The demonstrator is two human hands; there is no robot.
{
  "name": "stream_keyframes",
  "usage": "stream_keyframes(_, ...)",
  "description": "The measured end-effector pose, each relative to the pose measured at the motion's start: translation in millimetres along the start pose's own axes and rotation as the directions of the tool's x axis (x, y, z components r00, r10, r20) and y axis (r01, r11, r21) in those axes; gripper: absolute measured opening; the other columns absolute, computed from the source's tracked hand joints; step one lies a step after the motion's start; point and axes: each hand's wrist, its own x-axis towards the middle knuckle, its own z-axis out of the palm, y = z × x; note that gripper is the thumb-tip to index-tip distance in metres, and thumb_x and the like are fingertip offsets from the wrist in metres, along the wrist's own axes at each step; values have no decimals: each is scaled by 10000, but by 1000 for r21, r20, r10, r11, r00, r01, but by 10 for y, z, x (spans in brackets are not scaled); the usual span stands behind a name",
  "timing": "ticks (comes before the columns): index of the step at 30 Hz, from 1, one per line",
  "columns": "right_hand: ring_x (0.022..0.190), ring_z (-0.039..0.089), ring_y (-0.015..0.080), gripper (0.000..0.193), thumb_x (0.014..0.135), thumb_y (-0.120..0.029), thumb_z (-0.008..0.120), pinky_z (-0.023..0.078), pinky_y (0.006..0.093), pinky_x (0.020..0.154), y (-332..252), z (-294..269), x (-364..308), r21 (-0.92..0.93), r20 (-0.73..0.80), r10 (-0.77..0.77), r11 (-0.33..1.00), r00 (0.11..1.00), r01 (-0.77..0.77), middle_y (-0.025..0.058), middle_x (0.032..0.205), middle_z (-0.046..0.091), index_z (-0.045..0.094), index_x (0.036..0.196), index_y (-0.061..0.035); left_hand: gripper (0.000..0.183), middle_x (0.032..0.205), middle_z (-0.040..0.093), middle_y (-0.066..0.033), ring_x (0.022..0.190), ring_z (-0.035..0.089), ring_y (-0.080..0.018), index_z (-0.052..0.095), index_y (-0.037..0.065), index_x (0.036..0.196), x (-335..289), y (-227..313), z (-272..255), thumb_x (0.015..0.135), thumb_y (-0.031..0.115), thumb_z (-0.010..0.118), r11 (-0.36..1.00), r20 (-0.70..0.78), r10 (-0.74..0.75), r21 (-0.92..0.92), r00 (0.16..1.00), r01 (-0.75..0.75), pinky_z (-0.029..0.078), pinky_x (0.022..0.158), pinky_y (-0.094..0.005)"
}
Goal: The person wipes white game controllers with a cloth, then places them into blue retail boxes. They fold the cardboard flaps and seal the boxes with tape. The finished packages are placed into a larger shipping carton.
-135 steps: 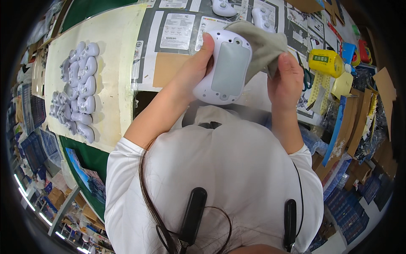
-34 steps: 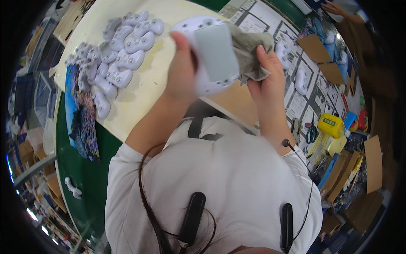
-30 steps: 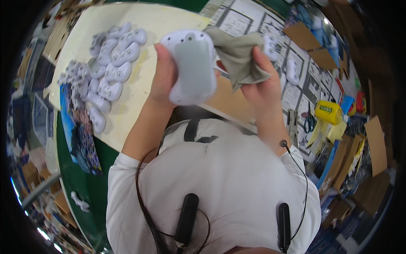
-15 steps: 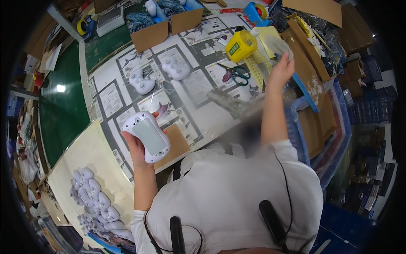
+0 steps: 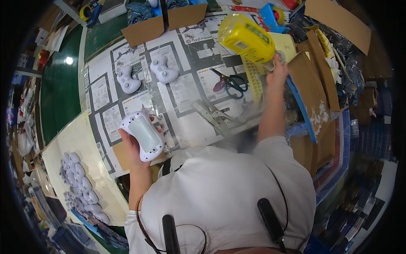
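Note:
My left hand point(image 5: 133, 146) is closed round a white game controller point(image 5: 144, 136) with its back up, showing a grey panel and screw holes. At the right, my right hand point(image 5: 277, 73) grips a yellow plastic bottle point(image 5: 247, 39) by its neck end. The bottle is tipped, its base pointing up and left. A pale, cloth-like wad point(image 5: 275, 60) is bunched between fingers and bottle neck, partly hidden. Two more white controllers, one at the left point(image 5: 128, 79) and one beside it point(image 5: 164, 70), lie on the table, buttons up.
Scissors point(image 5: 230, 83) and metal pliers-like tools point(image 5: 211, 116) lie on the paper-covered table point(image 5: 186, 95). Cardboard boxes point(image 5: 143, 32) stand at the back. A pile of white controllers point(image 5: 80, 180) sits at lower left. An open carton point(image 5: 311, 89) stands right.
My right hand has moved down to the bottle's neck. The bottle has been taken hold of, lifted and tipped over. The left hand still holds the controller.

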Motion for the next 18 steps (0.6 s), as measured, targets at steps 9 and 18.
stream_keyframes(9, 942, 544, 234, 318, 848, -161, 510, 454, 359, 765, 304, 80, 428, 92, -15, 103, 991, 995, -101, 95, 1057, 540, 473, 1132, -23, 623, 1030, 535, -202, 807, 580, -290, 417, 25, 1179, -122, -71, 73, 850, 546, 326, 999, -85, 25, 44, 996, -21, 490, 714, -374)
stream_keyframes(18, 928, 532, 300, 264, 751, -154, 600, 427, 349, 789, -185, 465, 331, -677, 670, -330, 96, 666, 729, 107, 1052, 545, 606, 1014, -133, 680, 1061, 520, -210, 815, 578, -301, 390, 14, 1197, -175, -131, -24, 828, 581, 334, 999, -91, -17, 46, 996, 21, 491, 707, -381)
